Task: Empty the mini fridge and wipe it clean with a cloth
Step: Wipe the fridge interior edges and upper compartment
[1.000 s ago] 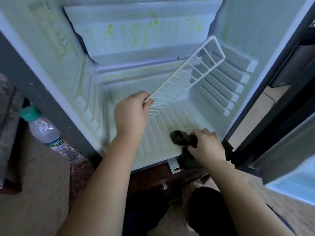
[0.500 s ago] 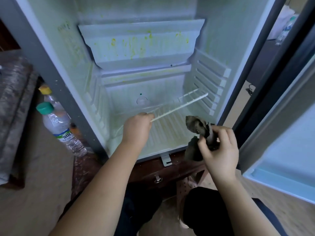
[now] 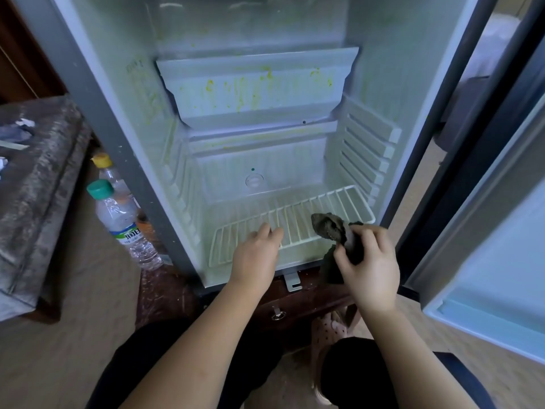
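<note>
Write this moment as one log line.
left hand open over wire rack | right hand grips cloth | fridge stained green

Looks like a lived-in room at home; the mini fridge [image 3: 398, 54] sits on a low dark wooden cabinet [image 3: 165, 293] just above a tan floor [image 3: 88, 320]; two plastic drink bottles [image 3: 124, 222] stand on the floor at the left, beside a worn grey-topped piece of furniture [image 3: 38, 187]; a pink slipper [image 3: 327, 335] shows near the cabinet.

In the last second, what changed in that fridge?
The left hand lowered the wire shelf from tilted to flat on the fridge floor, now resting on it. The right hand lifted the dark cloth off the floor, gripping it. Green stains and water bottles stayed.
</note>
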{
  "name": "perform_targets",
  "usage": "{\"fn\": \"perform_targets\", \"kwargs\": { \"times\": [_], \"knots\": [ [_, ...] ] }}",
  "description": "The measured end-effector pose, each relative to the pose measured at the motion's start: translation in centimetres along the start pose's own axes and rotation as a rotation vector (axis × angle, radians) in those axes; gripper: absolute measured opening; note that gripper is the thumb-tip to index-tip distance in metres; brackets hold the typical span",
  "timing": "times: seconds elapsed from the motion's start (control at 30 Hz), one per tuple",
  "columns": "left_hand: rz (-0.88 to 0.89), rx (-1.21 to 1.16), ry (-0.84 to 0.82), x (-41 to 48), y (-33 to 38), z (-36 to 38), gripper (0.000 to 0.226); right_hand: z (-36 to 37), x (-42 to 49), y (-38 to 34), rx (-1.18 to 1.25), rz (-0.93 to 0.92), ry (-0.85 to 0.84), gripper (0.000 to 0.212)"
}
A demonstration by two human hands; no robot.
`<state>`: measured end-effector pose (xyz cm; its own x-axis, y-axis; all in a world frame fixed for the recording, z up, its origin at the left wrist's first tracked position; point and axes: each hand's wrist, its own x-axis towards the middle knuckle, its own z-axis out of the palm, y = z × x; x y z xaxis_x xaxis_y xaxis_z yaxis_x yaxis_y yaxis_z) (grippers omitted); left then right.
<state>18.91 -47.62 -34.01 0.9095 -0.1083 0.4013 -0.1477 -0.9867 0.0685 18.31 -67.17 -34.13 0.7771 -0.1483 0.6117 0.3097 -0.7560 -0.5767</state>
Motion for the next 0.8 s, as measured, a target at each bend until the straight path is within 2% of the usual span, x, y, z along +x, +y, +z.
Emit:
{"fn": "perform_targets", "kwargs": {
  "times": [0.17, 0.27, 0.43, 0.6, 0.73, 0.8],
  "knots": [
    [0.049, -0.027, -0.012, -0.6, 0.2, 0.5, 0.041, 1.0, 0.0, 1.4, -0.141, -0.032, -0.238, 0.032],
    [0.064, -0.047, -0.078, -0.8, -0.2, 1.5, 0.034, 1.4, 0.3, 2.6, -0.1, 0.057, -0.412, 0.025],
    [0.025, -0.103, -0.183, -1.2, -1.0, 2.8, 0.024, 1.8, 0.4, 3.0, -0.113, 0.12, -0.534, 0.021],
    [0.0, -0.136, -0.161, -0.7, -1.0, 3.2, 0.025, 2.4, 0.3, 2.7, -0.147, 0.158, -0.497, 0.025],
    [-0.071, -0.144, -0.123, -0.3, -1.5, 4.3, 0.042, 2.7, 0.7, 2.2, -0.136, 0.165, -0.433, 0.028],
    [-0.102, -0.134, -0.107, 0.0, -1.7, 4.7, 0.035, 2.7, 1.1, 1.7, -0.127, 0.155, -0.399, 0.028]
  ]
}}
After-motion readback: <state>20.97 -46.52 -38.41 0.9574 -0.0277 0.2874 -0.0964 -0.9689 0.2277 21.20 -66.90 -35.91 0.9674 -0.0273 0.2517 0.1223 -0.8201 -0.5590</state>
